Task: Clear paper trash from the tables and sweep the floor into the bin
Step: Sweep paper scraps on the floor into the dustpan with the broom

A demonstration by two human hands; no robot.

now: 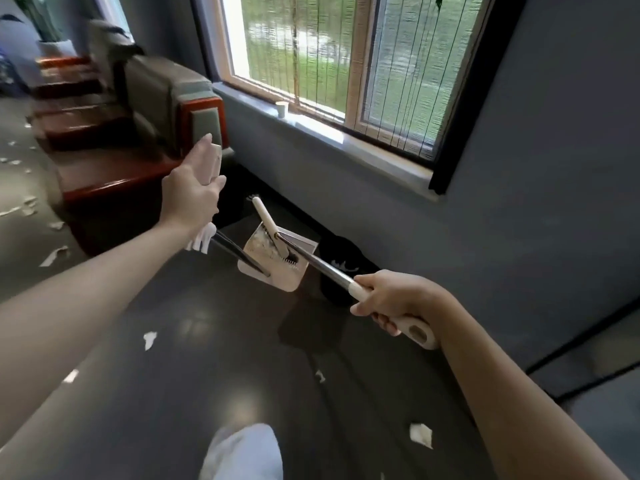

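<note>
My left hand (192,192) grips the cream top of a metal pole (239,254) that runs down to a cream dustpan (268,268) hanging above the floor. A bit of white paper (201,239) shows just under that hand. My right hand (393,303) holds the cream handle of a second metal pole (318,266), the broom's. The broom head (268,223) lies across the dustpan. Torn white paper scraps lie on the dark glossy floor, such as one scrap (149,339) at the left and another scrap (420,435) at the lower right.
A dark bin (341,268) stands against the grey wall behind the dustpan. A red-brown wooden table (114,183) and a grey armchair (162,91) fill the left. A white cup (282,109) sits on the window sill. My trouser leg (242,452) is at the bottom.
</note>
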